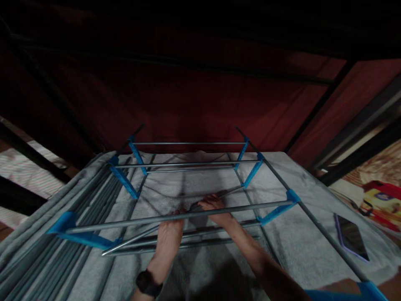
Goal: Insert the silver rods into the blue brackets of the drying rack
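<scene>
A metal rack of grey rods and blue plastic connectors [275, 212] lies on a grey cloth [300, 242]. My left hand [169, 236], with a black watch on the wrist, reaches under the front cross rod [125, 223]. Its fingers curl around a loose grey rod [131, 239] that slants from lower left to upper right. My right hand [216, 209] grips the same loose rod further along, beneath the front cross rod. Both hands sit inside the rack frame, close together.
A dark phone [351, 236] lies on the cloth at the right. Several grey rods [37, 259] lie bundled along the left side. A dark red panel with black bars rises behind. Colourful packaging [380, 200] sits at far right.
</scene>
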### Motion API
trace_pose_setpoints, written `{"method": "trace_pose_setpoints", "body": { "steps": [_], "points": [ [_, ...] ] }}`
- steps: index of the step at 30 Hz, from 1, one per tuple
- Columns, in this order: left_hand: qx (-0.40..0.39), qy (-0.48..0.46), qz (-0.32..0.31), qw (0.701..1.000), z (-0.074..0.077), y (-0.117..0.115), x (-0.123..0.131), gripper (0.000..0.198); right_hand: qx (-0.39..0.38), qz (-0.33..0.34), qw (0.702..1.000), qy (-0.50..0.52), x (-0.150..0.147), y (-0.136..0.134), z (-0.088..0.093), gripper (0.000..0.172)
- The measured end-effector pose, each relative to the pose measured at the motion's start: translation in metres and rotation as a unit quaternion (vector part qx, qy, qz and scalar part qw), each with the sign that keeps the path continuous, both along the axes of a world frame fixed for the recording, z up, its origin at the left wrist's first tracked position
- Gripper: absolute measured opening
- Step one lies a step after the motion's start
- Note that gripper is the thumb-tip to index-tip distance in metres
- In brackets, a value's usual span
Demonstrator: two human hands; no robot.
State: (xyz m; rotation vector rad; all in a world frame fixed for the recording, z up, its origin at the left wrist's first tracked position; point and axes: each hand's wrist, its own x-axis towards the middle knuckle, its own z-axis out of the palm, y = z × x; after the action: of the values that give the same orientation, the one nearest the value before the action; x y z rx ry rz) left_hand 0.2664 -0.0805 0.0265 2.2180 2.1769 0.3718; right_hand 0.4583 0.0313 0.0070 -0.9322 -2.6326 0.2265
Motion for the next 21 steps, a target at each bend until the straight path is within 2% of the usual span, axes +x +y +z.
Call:
{"method": "trace_pose_setpoints", "body": {
  "steps": [5,9,12,18,21],
  "points": [
    [0.011,0.003,-0.006,1.000,-0.005,0.017,-0.008,0.050,0.008,-0.027,0.999,-0.020,0.002,0.009,0.006,0.026],
    [0.003,-0.002,-0.017,1.000,-0.008,0.027,-0.013,0.053,-0.029,-0.053,0.998,-0.020,0.004,0.017,0.008,0.026],
    [0.015,-0.012,-0.025,1.000,-0.011,0.034,-0.017,0.053,-0.036,-0.050,0.998,-0.014,0.008,0.025,0.003,0.029],
    [-0.004,-0.026,-0.036,0.999,-0.012,0.047,-0.023,0.049,0.005,-0.031,1.000,-0.005,0.015,0.038,-0.012,0.033],
    [-0.011,-0.026,-0.044,0.999,-0.018,0.055,-0.027,0.045,0.015,-0.027,1.000,-0.006,0.015,0.044,-0.019,0.033]
  ]
}}
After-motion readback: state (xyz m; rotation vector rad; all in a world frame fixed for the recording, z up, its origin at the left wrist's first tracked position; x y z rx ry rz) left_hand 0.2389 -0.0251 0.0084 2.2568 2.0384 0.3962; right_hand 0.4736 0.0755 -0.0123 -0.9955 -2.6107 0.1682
